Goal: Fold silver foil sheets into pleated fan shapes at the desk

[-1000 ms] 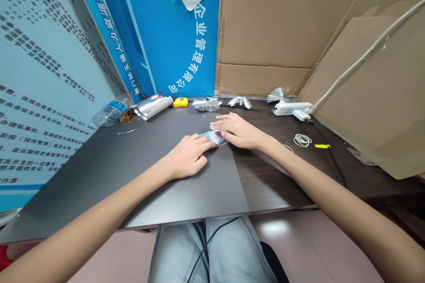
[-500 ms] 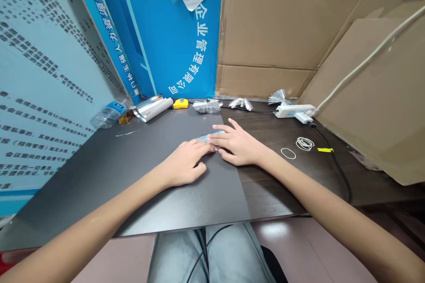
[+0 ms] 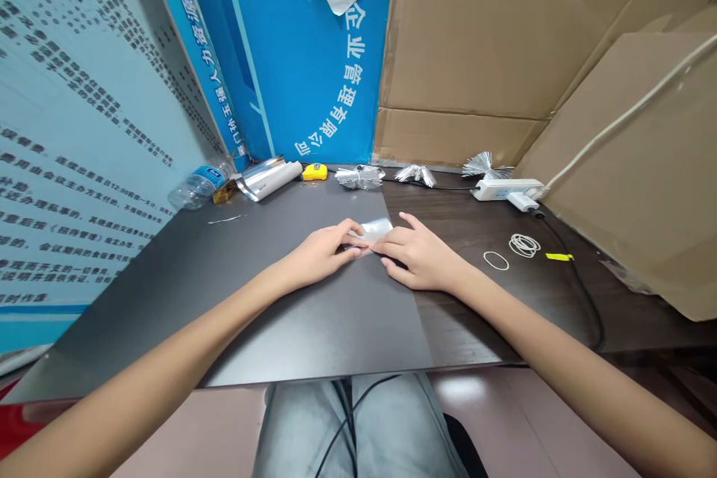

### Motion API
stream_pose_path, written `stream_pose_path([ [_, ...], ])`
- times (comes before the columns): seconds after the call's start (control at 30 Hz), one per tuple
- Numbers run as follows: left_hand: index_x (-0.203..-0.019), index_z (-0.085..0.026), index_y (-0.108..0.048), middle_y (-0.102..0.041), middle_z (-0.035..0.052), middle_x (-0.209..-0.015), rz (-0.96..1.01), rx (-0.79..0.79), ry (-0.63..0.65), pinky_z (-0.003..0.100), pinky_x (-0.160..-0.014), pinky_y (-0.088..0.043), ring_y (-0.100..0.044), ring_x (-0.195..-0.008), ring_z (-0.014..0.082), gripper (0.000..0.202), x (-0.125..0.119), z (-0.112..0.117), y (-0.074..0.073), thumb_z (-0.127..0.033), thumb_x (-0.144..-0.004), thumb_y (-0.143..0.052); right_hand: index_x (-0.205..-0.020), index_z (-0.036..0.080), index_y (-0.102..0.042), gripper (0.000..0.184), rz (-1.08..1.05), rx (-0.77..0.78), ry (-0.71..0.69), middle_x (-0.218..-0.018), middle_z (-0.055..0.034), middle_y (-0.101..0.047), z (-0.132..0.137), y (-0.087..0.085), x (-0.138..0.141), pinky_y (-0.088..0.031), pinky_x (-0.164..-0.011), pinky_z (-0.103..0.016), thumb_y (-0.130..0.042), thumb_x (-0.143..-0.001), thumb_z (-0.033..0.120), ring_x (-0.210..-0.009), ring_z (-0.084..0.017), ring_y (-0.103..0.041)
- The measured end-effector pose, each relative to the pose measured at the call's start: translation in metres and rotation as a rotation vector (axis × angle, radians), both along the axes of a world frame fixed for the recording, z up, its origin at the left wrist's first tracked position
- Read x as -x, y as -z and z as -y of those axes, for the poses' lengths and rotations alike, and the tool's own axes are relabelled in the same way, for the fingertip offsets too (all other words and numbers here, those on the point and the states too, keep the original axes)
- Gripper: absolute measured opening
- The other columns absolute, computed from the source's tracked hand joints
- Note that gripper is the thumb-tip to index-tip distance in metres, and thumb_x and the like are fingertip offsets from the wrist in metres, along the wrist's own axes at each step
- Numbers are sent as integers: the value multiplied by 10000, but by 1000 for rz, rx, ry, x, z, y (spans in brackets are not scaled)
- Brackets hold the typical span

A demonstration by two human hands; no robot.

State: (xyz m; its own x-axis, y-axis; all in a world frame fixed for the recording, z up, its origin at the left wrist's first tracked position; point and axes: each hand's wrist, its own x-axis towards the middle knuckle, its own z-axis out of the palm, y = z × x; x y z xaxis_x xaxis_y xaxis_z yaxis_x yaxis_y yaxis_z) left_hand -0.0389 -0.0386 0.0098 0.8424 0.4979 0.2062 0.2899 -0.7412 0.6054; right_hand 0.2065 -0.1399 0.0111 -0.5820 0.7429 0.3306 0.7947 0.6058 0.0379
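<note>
The count at the work position gave one counter (image 3: 314,321), one left hand (image 3: 326,248) and one right hand (image 3: 419,254), for a total of two hands. Items of clear plastic numbered two: one small plastic piece (image 3: 378,227) and one bottle (image 3: 202,187). Silvery bundles (image 3: 360,178) numbered three. A quantity of one applied to each of the following: silver-and-white roll (image 3: 274,180), amber object (image 3: 224,193), yellow tape measure (image 3: 314,172), power strip (image 3: 507,189), yellow strip (image 3: 559,257) and silvery strand (image 3: 227,219). White loops comprised one separate loop (image 3: 485,257) and one overlapping group (image 3: 526,245); the number of loops within the group could not be determined.
</note>
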Motion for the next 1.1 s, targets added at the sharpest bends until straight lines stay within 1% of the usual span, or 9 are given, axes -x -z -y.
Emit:
stream_pose_path([
  [0.13, -1226, -264, -516, -765, 56, -1237, 44, -2, 10, 398, -1002, -532, -721, -1168, 242, 253, -1, 0, 3, -353, -1004, -598, -1221, 179, -677, 294, -105, 51, 137, -1001, -77, -781, -9, -7, 6, -320, -1185, -517, -460, -1033, 242, -952, -230, -711],
  [0.23, -1243, -265, -479, -726, 72, -1214, 71, -9, -46, 405, -985, -553, -718, -1152, 246, 305, 0, 1, 6, -337, -982, -619, -1292, 188, -629, 336, -127, 115, 208, -964, -53, -772, -22, -17, 14, -399, -1045, -403, -389, -1057, 197, -870, -204, -695],
  [0.37, -1319, -250, -374, -577, 124, -1324, 129, -50, -76, 427, -1016, -554, -699, -1159, 241, 436, 0, 1, 16, -330, -968, -621, -1137, 172, -674, 280, 43, 106, 206, -1041, -89, -759, -34, -22, 29, -373, -882, -343, -408, -1066, 224, -891, -209, -678],
  [0.5, -1295, -212, -365, -445, 168, -1373, 142, -195, -118, 484, -1041, -527, -622, -1189, 264, 435, 0, 0, 23, -363, -968, -607, -1096, 146, -677, 266, 205, 3, 168, -1040, -114, -732, -32, -14, 40, -335, -813, -351, -443, -1068, 269, -879, -223, -654],
  [0.6, -1259, -206, -406, -494, 162, -1313, 54, -290, -275, 536, -967, -515, -546, -1206, 332, 496, 1, 5, 19, -459, -924, -671, -1136, 162, -670, 266, 218, -13, 151, -1044, -107, -720, -29, -9, 43, -326, -794, -350, -435, -1077, 272, -885, -219, -643],
  [0.73, -1118, -209, -525, -605, 114, -1184, -54, -331, -386, 474, -889, -489, -569, -1105, 319, 366, 2, 16, 8, -502, -944, -657, -1183, 175, -657, 276, 182, -26, 167, -1062, -98, -701, -27, -7, 43, -340, -795, -352, -416, -1080, 263, -909, -217, -631],
  [0.87, -896, -219, -618, -698, 67, -976, -112, -350, -372, 419, -834, -467, -627, -1005, 291, 259, 2, 27, 1, -461, -986, -626, -1183, 185, -656, 261, 171, -15, 196, -1067, -106, -678, -26, -7, 44, -361, -802, -346, -433, -1074, 267, -934, -225, -619],
  [1.0, -922, -204, -676, -736, 76, -891, -128, -439, -325, 418, -823, -472, -675, -865, 260, 240, 2, 32, 2, -390, -1030, -568, -1262, 215, -663, 296, 199, 1, 195, -1101, -120, -659, -27, -7, 45, -378, -816, -351, -446, -1073, 286, -962, -245, -611],
  [1.1, -980, -191, -690, -758, 99, -959, -119, -478, -289, 442, -878, -496, -696, -899, 271, 234, 2, 31, 5, -346, -1049, -530, -1297, 227, -666, 325, 211, 6, 192, -1128, -128, -644, -27, -8, 45, -389, -822, -361, -442, -1068, 281, -972, -253, -605],
])
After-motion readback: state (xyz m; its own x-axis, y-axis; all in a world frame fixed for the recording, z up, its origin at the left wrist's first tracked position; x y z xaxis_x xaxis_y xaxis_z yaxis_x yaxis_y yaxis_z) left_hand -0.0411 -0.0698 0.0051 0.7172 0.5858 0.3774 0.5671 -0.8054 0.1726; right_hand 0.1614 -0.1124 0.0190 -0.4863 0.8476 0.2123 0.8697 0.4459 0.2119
